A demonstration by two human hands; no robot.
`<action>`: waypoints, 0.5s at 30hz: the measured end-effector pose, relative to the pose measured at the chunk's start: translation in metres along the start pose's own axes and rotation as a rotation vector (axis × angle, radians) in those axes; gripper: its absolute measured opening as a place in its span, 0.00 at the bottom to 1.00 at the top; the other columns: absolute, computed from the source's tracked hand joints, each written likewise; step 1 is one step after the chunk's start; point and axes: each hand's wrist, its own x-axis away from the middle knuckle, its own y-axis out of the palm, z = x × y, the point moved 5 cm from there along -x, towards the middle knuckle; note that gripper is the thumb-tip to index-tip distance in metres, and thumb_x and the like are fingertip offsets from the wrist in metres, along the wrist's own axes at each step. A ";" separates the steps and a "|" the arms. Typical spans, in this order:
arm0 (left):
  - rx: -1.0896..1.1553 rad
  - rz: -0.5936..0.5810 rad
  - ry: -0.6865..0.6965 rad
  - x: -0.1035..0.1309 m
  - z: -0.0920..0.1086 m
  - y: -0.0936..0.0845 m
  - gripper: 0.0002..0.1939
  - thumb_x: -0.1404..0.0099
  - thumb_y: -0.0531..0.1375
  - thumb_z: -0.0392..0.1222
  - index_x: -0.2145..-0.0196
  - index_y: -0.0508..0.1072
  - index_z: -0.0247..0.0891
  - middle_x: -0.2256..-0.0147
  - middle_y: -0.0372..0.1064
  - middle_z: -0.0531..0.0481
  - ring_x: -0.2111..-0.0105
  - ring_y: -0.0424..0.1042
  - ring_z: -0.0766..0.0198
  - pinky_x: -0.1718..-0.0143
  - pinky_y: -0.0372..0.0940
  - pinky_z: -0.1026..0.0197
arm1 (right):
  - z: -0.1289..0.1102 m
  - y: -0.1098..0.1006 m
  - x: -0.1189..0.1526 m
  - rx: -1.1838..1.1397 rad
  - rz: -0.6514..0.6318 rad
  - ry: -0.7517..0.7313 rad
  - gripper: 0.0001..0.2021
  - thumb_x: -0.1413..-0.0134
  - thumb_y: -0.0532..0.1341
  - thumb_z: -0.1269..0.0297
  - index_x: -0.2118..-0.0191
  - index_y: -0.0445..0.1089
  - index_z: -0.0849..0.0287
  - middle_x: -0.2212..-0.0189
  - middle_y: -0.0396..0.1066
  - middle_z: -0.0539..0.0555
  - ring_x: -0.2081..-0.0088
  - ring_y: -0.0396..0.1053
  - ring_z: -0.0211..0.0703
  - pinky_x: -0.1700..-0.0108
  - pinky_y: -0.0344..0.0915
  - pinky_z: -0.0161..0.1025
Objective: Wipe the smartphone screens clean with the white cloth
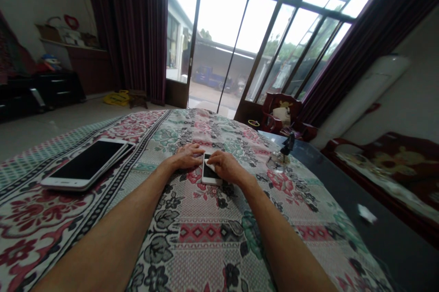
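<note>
A small white smartphone [208,174] with a dark screen lies face up on the flowered tablecloth [206,232]. My left hand [187,156] rests palm down at the phone's left edge, its fingers stretched out. Over the right part of the screen is my right hand [224,166], fingers closed on a small white wipe [207,161] pressed to the glass. The hand covers part of the phone and most of the wipe.
Two larger phones [89,160] lie stacked at the left. A clear bottle [275,161] with a black pump top [288,144] stands to the right. Beyond the table are a wooden chair [281,111], a bench [404,168] and glass doors [222,54]. White paper [366,214] lies at the right.
</note>
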 end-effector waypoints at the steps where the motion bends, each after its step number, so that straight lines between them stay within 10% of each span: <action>1: 0.001 -0.002 -0.004 0.000 0.000 0.000 0.21 0.37 0.54 0.50 0.46 0.67 0.50 0.41 0.57 0.47 0.41 0.54 0.51 0.42 0.51 0.48 | 0.003 0.001 0.000 0.011 0.030 0.022 0.18 0.49 0.53 0.80 0.61 0.77 0.57 0.59 0.73 0.55 0.58 0.69 0.41 0.54 0.62 0.36; 15: -0.022 0.001 0.052 -0.005 -0.005 0.005 0.19 0.36 0.53 0.49 0.47 0.68 0.49 0.43 0.58 0.45 0.43 0.56 0.52 0.43 0.54 0.47 | 0.006 0.015 -0.006 0.070 0.102 0.057 0.17 0.43 0.53 0.76 0.54 0.73 0.55 0.51 0.68 0.56 0.49 0.63 0.44 0.46 0.57 0.41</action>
